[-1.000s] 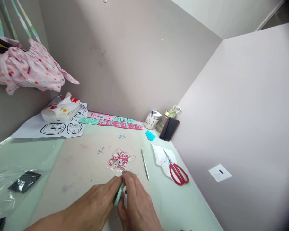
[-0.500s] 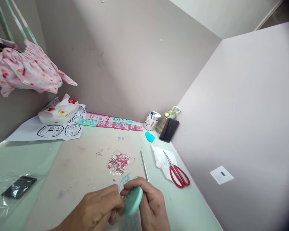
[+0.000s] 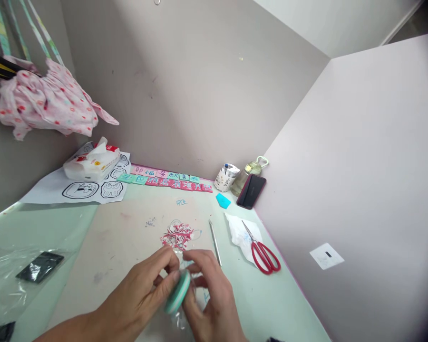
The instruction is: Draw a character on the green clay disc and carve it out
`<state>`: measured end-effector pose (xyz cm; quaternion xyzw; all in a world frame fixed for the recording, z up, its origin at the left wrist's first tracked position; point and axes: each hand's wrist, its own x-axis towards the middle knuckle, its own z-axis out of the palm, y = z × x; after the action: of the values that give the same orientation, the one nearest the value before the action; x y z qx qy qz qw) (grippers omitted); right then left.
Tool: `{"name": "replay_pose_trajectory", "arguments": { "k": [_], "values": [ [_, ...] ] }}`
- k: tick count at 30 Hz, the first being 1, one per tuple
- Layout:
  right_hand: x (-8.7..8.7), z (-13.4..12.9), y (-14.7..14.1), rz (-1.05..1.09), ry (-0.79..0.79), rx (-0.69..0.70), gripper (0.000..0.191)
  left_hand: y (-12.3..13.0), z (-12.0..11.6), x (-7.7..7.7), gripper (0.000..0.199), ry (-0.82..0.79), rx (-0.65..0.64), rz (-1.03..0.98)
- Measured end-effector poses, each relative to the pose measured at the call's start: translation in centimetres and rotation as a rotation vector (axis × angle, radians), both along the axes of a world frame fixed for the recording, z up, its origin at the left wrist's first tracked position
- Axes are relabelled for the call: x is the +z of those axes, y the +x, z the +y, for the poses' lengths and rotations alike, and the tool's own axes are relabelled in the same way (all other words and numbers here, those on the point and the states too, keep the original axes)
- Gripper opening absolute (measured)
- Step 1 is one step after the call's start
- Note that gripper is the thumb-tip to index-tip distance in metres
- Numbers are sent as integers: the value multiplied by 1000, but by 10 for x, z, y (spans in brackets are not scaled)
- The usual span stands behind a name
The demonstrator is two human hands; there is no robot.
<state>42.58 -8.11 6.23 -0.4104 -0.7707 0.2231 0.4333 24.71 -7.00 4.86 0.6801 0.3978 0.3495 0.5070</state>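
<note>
Green tabletop [image 3: 274,304], teal-and-white disc [image 3: 178,293] between both hands [image 3: 141,294] [image 3: 217,299].

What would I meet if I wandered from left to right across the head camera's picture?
Black packet → tissue pack → green disc → metal tool → scissors → wall plate.

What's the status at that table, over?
Left hand, right hand: both on green-and-white disc. Disc tilted between them. Red-and-white scraps just beyond.
</note>
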Motion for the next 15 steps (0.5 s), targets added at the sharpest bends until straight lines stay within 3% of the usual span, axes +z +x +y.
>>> {"name": "replay_pose_trajectory", "arguments": {
  "k": [3, 5, 7, 10, 13, 15],
  "values": [
    [6, 2, 2, -262, 441, 15, 39, -2, 5, -1, 39, -106, 1, -85],
    [9, 2, 3, -336, 582, 48, 31, -5, 11, -2, 39, -157, -1, -109],
    [10, 1, 4, -261, 614, 116, 22, -8, 18, -4, 40, -205, 3, -127],
    [10, 0, 7, 29, 343, 110, 6, -12, 25, -7, 41, -217, 19, -183],
    [13, 2, 11, 378, -241, -16, 19, -14, 27, -10, 36, -243, 33, -240],
    [16, 5, 13, 533, -556, 18, 29, -15, 26, -10, 34, -251, 32, -275]
  ]
}}
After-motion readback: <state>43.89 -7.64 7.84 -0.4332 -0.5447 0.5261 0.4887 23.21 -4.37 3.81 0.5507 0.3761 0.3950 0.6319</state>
